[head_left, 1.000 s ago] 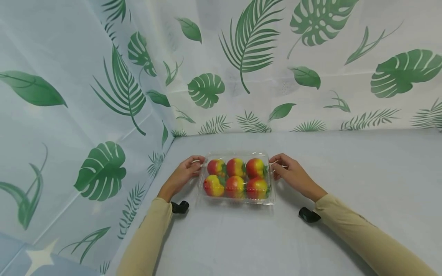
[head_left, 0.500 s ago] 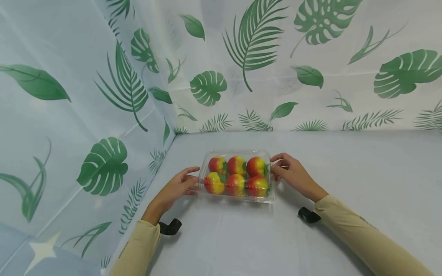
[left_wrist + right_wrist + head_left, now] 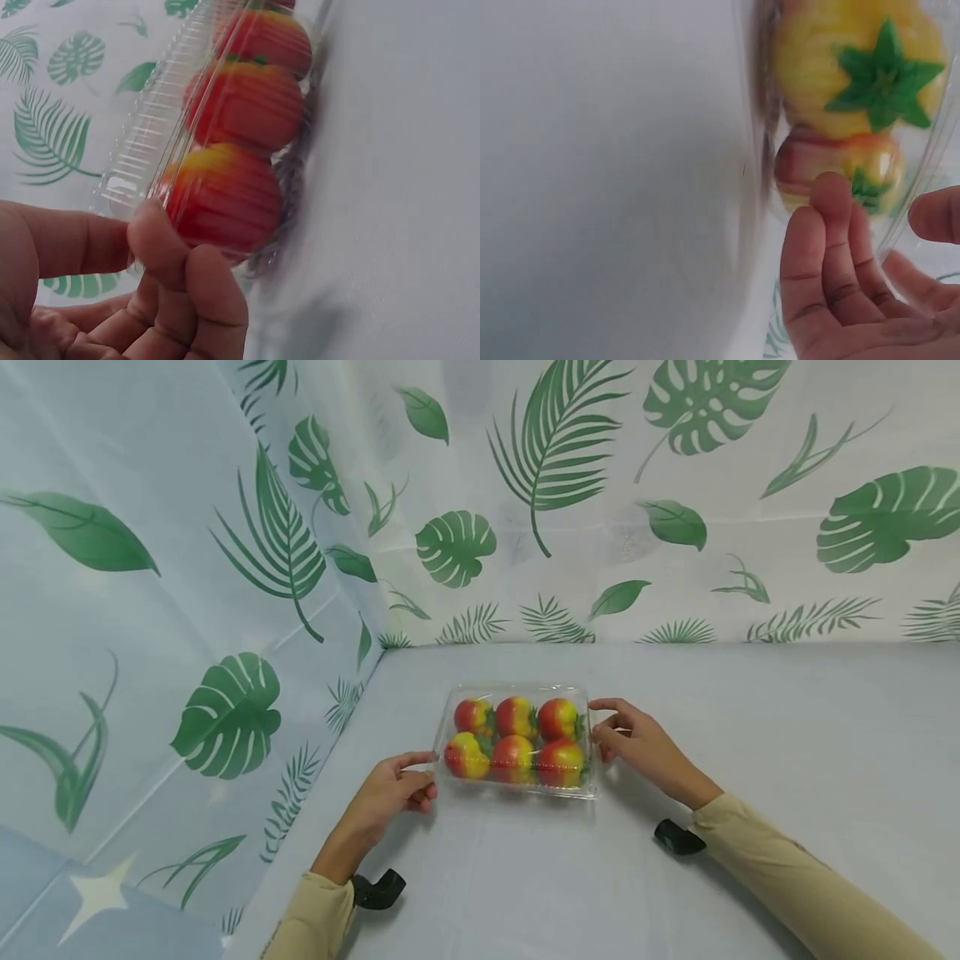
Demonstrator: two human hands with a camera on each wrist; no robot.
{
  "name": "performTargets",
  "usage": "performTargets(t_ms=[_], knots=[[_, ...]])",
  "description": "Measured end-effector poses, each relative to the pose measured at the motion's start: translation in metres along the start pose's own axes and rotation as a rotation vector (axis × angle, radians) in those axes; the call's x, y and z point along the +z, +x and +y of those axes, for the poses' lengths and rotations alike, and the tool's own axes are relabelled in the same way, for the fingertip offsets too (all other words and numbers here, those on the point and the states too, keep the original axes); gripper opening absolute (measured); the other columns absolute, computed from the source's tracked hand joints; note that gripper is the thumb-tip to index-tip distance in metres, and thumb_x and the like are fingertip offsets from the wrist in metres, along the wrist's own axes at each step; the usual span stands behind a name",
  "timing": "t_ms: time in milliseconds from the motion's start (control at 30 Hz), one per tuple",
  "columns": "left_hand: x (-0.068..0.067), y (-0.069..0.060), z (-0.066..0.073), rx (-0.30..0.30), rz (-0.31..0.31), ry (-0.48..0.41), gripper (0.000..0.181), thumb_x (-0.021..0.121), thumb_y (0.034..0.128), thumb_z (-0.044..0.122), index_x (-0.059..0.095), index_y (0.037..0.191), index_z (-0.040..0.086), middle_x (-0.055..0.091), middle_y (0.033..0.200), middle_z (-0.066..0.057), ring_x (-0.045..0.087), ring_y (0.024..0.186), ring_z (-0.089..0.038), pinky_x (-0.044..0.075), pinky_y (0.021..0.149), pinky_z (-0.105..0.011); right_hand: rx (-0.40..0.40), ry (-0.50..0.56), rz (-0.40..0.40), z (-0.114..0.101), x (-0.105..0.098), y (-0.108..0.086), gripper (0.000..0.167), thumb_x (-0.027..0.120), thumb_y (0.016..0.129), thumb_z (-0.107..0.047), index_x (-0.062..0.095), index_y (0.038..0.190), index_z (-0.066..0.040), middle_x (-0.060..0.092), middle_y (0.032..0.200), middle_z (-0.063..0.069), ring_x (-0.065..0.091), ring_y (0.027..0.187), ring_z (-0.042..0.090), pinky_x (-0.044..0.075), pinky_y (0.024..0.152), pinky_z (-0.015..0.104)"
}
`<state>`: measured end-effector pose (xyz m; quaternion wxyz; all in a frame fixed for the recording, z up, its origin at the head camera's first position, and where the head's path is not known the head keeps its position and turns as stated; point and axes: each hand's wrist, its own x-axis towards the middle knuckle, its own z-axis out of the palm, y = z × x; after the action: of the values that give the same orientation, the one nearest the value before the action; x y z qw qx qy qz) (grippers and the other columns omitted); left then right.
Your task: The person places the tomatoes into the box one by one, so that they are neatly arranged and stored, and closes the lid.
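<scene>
A clear plastic clamshell box (image 3: pixel 517 791) lies closed on the table, with several red and yellow fruits with green leafy tops, like toy persimmons (image 3: pixel 513 757), in two rows inside. My left hand (image 3: pixel 386 793) is at the box's front left corner, its index finger reaching to the rim and the other fingers bent below. In the left wrist view its fingertips (image 3: pixel 157 244) meet the lid's ridged edge. Beside the right end is my right hand (image 3: pixel 637 739), index finger stretched to the box's side. In the right wrist view its fingers and thumb stand apart, gripping nothing.
A pale grey-white cloth covers the table (image 3: pixel 525 877). Sheets printed with green leaves (image 3: pixel 456 547) hang behind and on the left. A black wrist mount (image 3: pixel 378 890) sits at my left wrist, and another black mount (image 3: pixel 678 837) at my right.
My left hand has slid from the box's rear left side toward me to its front left corner. My right hand stays at the right end. The box has hardly moved.
</scene>
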<state>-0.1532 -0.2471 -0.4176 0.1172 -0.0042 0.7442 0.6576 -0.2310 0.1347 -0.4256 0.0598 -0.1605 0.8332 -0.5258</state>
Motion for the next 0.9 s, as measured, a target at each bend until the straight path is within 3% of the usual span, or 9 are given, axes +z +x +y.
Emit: performTargets(t_ms=[200,467,700,900], knots=[[0.007,0.000,-0.002,-0.014,0.078,-0.083,0.041,0.057,0.1056,-0.002,0.052,0.145,-0.015,0.068,0.075,-0.004,0.058,0.059,-0.009,0.056,0.063,-0.024,0.004,0.009,-0.049,-0.007,0.003,-0.024,0.054,0.061,0.110,-0.018,0.044,0.158,-0.001,0.066,0.111,0.014,0.070,0.089,0.025,0.053,0.086,0.038],[0.014,0.001,-0.001,0.006,0.175,-0.109,0.036,0.060,0.1006,-0.005,0.062,0.136,-0.014,0.065,0.070,-0.006,0.054,0.057,-0.011,0.052,0.058,-0.022,0.033,0.088,-0.099,-0.016,0.013,-0.057,0.066,0.065,0.107,-0.018,0.036,0.164,-0.003,0.068,0.106,0.012,0.073,0.082,0.025,0.054,0.085,0.032],[0.014,-0.001,-0.003,-0.005,0.180,-0.094,0.037,0.060,0.1015,-0.003,0.061,0.137,-0.013,0.065,0.072,-0.007,0.054,0.059,-0.012,0.053,0.059,-0.023,0.104,0.254,-0.100,-0.024,0.030,-0.074,0.076,0.066,0.105,-0.012,0.025,0.168,-0.005,0.072,0.102,0.018,0.073,0.077,0.029,0.061,0.072,0.035],[0.015,-0.002,-0.004,-0.004,0.172,-0.094,0.037,0.059,0.1026,-0.002,0.060,0.138,-0.013,0.065,0.072,-0.007,0.056,0.059,-0.013,0.054,0.060,-0.023,0.148,0.395,-0.043,-0.029,0.040,-0.080,0.072,0.063,0.106,-0.007,0.025,0.168,-0.006,0.073,0.093,0.023,0.072,0.070,0.028,0.064,0.071,0.037]])
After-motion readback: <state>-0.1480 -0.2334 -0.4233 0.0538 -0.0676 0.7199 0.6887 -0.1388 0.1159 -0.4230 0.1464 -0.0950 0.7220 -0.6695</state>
